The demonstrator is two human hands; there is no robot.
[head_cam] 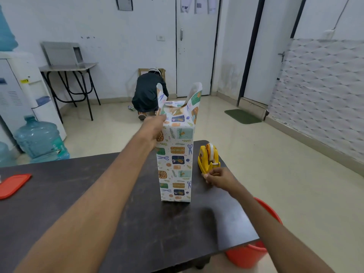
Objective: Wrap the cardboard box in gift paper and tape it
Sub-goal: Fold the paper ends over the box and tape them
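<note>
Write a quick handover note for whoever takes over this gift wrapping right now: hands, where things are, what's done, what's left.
Left hand grips the box near its top left edge, steadying it upright on the table.
Right hand pinches the front end of the yellow tape dispenser, just right of the box; no drawn tape strip is discernible.
Done: the visible sides are covered in gift paper.
Left: top flaps stand open; fold them down and tape them.
</note>
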